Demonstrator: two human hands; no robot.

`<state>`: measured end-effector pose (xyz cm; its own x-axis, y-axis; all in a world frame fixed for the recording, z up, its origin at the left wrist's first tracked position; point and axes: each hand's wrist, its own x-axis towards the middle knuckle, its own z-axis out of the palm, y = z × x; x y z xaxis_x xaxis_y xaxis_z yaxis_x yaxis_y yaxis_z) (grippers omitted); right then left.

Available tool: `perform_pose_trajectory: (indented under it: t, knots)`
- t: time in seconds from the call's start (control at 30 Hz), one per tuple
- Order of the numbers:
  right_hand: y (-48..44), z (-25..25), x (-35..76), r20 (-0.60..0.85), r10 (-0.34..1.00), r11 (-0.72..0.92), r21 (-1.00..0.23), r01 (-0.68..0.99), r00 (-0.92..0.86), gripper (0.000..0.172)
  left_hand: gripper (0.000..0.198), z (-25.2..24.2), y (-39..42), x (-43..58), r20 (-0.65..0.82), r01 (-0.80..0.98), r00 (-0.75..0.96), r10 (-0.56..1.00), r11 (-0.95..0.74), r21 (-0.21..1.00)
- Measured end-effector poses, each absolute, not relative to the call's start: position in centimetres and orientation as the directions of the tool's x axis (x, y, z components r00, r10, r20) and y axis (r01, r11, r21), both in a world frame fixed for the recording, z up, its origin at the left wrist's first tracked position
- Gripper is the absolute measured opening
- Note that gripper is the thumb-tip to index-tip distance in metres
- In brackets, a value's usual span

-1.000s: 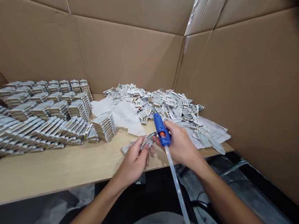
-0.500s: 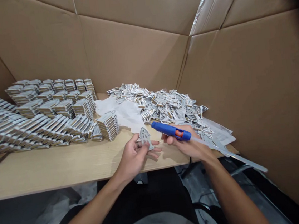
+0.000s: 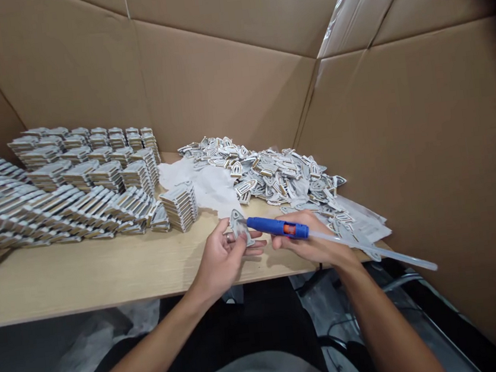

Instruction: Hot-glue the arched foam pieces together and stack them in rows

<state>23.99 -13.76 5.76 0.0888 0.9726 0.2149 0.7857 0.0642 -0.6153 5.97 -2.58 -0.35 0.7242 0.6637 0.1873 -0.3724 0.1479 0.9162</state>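
My left hand [image 3: 223,258] holds a small grey shield-shaped piece [image 3: 238,224] upright above the front of the wooden table [image 3: 83,276]. My right hand [image 3: 314,241] grips a blue glue gun [image 3: 277,227], whose nozzle touches the piece. A clear glue stick [image 3: 372,250] juts out of the gun's back end toward the right. A loose heap of the same grey pieces [image 3: 273,174] lies just beyond my right hand.
Several neat stacks of finished pieces [image 3: 73,185] fill the table's left side. White paper [image 3: 205,185] lies in the middle, and more sheets [image 3: 364,223] sit at the right edge. Cardboard walls [image 3: 217,76] close in the back and right.
The glue gun swung from upright to level, with its nozzle now on the piece. My left hand turned the piece upright and lifted it slightly.
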Motion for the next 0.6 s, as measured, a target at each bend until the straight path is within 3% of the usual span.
perform_pose_trajectory:
  t: [0.23,0.6]
  knots:
    - [-14.0,6.2,23.3,0.234,0.968,0.054,-0.556,0.830,0.094,0.031,0.049,-0.2,-2.7,5.9,0.213,-0.360,0.687,0.695,0.071,0.930]
    - [-14.4,6.6,22.5,0.255,0.965,0.063,-0.464,0.884,0.065,0.049,0.049,0.0,-3.0,5.9,0.238,-0.329,0.662,0.711,-0.010,0.944]
